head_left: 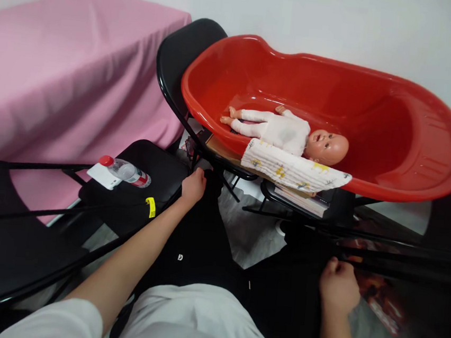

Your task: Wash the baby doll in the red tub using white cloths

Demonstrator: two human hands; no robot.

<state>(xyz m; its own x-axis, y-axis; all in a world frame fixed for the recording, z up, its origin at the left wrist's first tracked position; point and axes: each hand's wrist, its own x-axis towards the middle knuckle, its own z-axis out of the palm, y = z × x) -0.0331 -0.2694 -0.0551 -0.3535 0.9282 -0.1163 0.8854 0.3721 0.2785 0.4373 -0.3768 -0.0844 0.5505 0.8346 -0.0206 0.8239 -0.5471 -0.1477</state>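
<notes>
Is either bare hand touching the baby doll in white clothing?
No: the left hand and right hand are at the black trouser legs, apart from the doll lying in the glossy red tub.

Red all over the tub (336, 94), a white suit (280, 133) on the doll (333, 149), yellow and grey figures dotting the white cloth (295, 168), and black trousers (202, 241)!

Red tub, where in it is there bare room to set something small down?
Bare room in the red tub lies between the doll's head and the tub's right end. The left half is crowded by the doll's body, and the near rim's middle by the patterned cloth.
</notes>
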